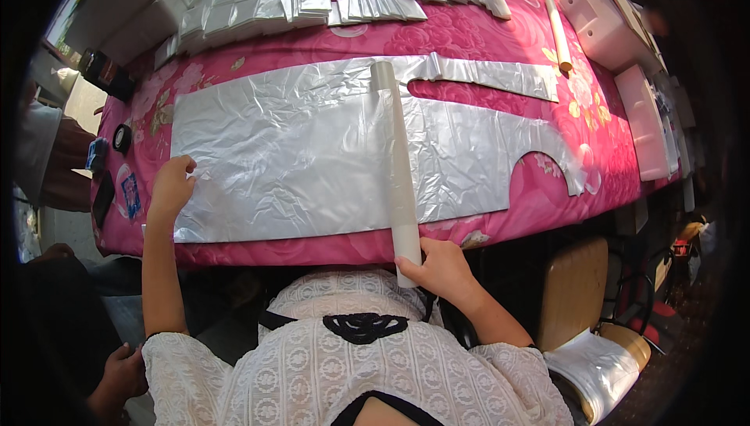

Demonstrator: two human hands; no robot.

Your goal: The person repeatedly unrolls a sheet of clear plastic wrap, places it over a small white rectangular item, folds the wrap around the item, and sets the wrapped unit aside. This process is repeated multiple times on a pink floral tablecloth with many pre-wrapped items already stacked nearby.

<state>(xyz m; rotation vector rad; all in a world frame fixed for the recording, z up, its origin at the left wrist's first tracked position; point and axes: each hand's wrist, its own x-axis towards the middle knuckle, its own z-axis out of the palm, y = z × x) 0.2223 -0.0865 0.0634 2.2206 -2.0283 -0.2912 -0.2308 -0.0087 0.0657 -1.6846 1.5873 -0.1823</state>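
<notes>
Across the pink flowered cloth [461, 41], as the head view shows, a silvery film sheet [289, 168] lies spread out, creased, its right end cut into curves. A pale tube [399, 160] lies over it, running from the sheet's far side to past the near table edge. The right hand [444, 271] is wrapped round the tube's near end. The left hand [173, 187] is at the sheet's left end, fingers bent — whether they pinch the film or merely rest on it, I cannot tell. Along the far side sit rows of flat silvery packets [258, 8], which look like finished pieces of similar film. Judging by those, plenty is done already; this sheet seems barely begun — it lies wide, so making it as compact as the packets appears left to do.
</notes>
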